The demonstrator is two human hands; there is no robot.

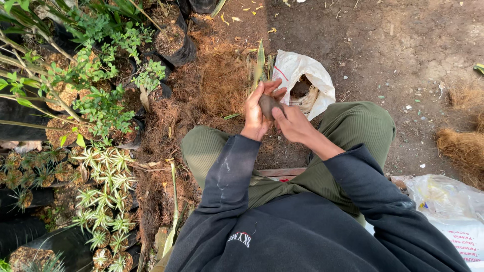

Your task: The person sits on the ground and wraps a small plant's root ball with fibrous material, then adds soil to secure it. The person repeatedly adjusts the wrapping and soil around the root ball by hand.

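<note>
Head view: both hands [275, 113] around brown bulb [267, 104], open dirt [383, 55] beyond.

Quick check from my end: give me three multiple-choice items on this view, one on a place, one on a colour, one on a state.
1. The white bag lies
A. beyond the hands
B. behind the person
C. among the potted plants

2. The trousers are
A. blue
B. green
C. white

3. The brown lump is
A. on the ground
B. in the bag
C. held in both hands

Answers:
1. A, it sits on the soil just past the fingers.
2. B, olive ribbed cloth covers both knees.
3. C, the left hand and right hand close round it.
</note>
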